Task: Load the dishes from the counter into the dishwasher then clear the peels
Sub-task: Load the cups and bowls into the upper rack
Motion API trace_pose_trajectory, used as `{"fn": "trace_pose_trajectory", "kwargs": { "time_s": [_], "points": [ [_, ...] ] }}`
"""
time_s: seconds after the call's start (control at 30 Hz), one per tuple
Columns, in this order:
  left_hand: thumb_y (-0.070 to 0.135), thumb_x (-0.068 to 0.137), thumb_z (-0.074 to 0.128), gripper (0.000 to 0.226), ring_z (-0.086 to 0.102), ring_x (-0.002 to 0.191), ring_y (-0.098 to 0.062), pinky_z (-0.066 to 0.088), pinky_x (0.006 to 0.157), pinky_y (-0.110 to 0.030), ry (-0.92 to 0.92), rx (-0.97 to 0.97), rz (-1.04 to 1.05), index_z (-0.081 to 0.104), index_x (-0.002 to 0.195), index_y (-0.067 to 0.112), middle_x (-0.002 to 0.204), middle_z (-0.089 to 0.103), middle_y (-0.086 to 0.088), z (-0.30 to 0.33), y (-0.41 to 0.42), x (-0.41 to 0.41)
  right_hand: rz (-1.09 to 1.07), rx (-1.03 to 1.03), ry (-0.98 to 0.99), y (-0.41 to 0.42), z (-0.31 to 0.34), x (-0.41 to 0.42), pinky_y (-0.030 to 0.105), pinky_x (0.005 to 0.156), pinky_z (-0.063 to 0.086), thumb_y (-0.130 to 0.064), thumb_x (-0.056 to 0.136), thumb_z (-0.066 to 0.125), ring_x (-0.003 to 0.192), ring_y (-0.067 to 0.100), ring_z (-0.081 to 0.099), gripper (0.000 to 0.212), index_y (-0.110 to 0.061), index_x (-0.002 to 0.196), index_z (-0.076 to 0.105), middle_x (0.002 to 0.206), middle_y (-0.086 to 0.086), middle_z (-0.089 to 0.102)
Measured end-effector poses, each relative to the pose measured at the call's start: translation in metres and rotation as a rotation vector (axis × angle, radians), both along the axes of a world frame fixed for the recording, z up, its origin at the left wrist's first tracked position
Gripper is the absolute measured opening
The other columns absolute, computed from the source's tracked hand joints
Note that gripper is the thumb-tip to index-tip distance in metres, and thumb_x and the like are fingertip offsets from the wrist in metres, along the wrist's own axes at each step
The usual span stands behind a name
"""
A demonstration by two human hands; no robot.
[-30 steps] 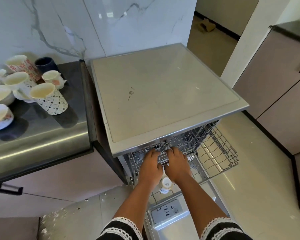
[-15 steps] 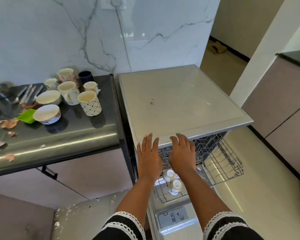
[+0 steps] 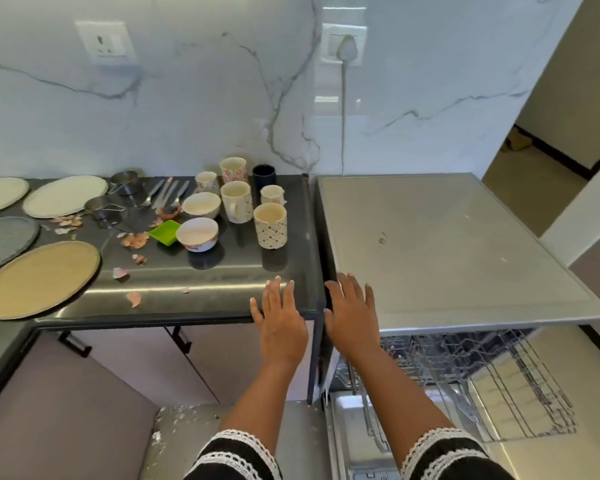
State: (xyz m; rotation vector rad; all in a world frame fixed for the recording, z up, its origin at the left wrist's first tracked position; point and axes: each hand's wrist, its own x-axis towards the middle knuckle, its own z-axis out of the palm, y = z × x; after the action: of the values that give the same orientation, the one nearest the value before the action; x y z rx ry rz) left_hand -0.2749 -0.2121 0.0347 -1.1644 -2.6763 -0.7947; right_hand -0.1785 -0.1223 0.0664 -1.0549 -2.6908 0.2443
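You can count four big round plates (image 3: 40, 279) on the counter. There are six cups (image 3: 270, 225) and two bowls (image 3: 197, 233). You have two small metal pots (image 3: 99, 206) and one green dish (image 3: 165, 232). About six bits of peel (image 3: 134, 240) lie around.

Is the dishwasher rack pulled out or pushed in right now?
Pulled out. The wire rack juts forward past the dishwasher's top panel, over the lowered door.

hands (image 3: 316, 317) flat, empty | mugs (image 3: 270, 225), bowls (image 3: 197, 233) on counter (image 3: 222, 299) | rack (image 3: 465, 368) out, seemingly bare
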Motion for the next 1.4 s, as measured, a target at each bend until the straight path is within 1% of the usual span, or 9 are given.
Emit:
{"fn": "trace_pose_trajectory", "kwargs": {
  "time_s": [0.2,0.3,0.37,0.53,0.7,0.83,0.97,1.17,1.4],
  "points": [
    [0.003,0.074,0.069,0.06,0.039,0.136,-0.033,0.027,0.109,-0.06,-0.039,0.017,0.097,0.052,0.13,0.012,0.144,0.044,-0.014,0.002,-0.019,-0.081,0.105,-0.002,-0.004,-0.018,-0.003,-0.087,0.046,0.119,0.014,-0.023,0.089,0.061,0.143,0.025,0.029,0.055,-0.017,0.141,0.044,0.15,0.008,0.039],
    [0.004,0.082,0.06,0.056,0.033,0.139,-0.032,0.022,0.113,-0.053,-0.073,0.018,0.146,0.047,0.136,0.011,0.148,0.037,-0.014,0.007,-0.03,-0.13,0.155,-0.035,0.041,-0.025,-0.002,-0.134,0.046,0.113,0.033,-0.018,0.08,0.07,0.133,0.029,0.045,0.055,-0.012,0.132,0.053,0.142,0.012,0.049],
    [0.004,0.085,0.056,0.054,0.035,0.136,-0.031,0.024,0.113,-0.048,-0.077,0.019,0.18,0.046,0.138,0.01,0.147,0.037,-0.013,0.008,-0.037,-0.16,0.193,-0.069,0.066,-0.029,0.0,-0.164,0.044,0.109,0.038,-0.016,0.079,0.07,0.129,0.029,0.048,0.055,-0.012,0.131,0.053,0.14,0.013,0.048],
    [0.004,0.085,0.054,0.051,0.04,0.133,-0.029,0.033,0.111,-0.045,-0.114,0.045,0.228,0.047,0.136,0.007,0.143,0.042,-0.014,0.004,-0.041,-0.217,0.261,-0.158,0.064,-0.03,-0.001,-0.222,0.035,0.107,0.038,-0.018,0.088,0.059,0.127,0.024,0.045,0.055,-0.017,0.14,0.042,0.146,0.004,0.038],
    [0.002,0.083,0.055,0.055,0.039,0.132,-0.031,0.036,0.108,-0.044,-0.126,0.038,0.21,0.047,0.136,0.012,0.143,0.039,-0.015,0.003,-0.036,-0.26,0.302,-0.199,0.001,-0.023,-0.009,-0.262,0.037,0.1,0.044,-0.023,0.09,0.058,0.121,0.025,0.05,0.056,-0.02,0.142,0.038,0.144,0.001,0.038],
    [0.002,0.085,0.055,0.062,0.034,0.134,-0.029,0.036,0.106,-0.043,-0.154,0.012,0.209,0.04,0.142,0.021,0.146,0.033,-0.013,-0.002,-0.032,-0.284,0.303,-0.219,-0.003,-0.018,-0.015,-0.288,0.037,0.1,0.045,-0.025,0.091,0.058,0.122,0.025,0.05,0.058,-0.021,0.144,0.034,0.145,0.001,0.037],
    [0.003,0.087,0.054,0.06,0.031,0.137,-0.029,0.034,0.107,-0.041,-0.173,-0.003,0.202,0.04,0.143,0.024,0.149,0.031,-0.015,-0.009,-0.029,-0.298,0.289,-0.23,-0.019,-0.015,-0.022,-0.305,0.037,0.102,0.044,-0.026,0.093,0.056,0.126,0.026,0.048,0.06,-0.023,0.147,0.03,0.149,0.004,0.033],
    [0.005,0.087,0.057,0.048,0.043,0.127,-0.03,0.041,0.099,-0.043,-0.174,0.03,0.158,0.053,0.133,0.019,0.139,0.043,-0.014,-0.018,-0.025,-0.314,0.261,-0.229,0.009,-0.01,-0.028,-0.318,0.035,0.095,0.047,-0.026,0.094,0.056,0.119,0.024,0.052,0.047,-0.021,0.138,0.04,0.144,0.004,0.037],
    [0.007,0.082,0.066,0.044,0.05,0.122,-0.028,0.044,0.1,-0.043,-0.165,0.034,0.12,0.059,0.124,0.015,0.133,0.053,-0.01,-0.023,-0.023,-0.318,0.23,-0.22,0.018,-0.009,-0.031,-0.322,0.034,0.084,0.05,-0.025,0.093,0.056,0.109,0.025,0.055,0.035,-0.017,0.125,0.045,0.136,0.004,0.041]
  ]
}}
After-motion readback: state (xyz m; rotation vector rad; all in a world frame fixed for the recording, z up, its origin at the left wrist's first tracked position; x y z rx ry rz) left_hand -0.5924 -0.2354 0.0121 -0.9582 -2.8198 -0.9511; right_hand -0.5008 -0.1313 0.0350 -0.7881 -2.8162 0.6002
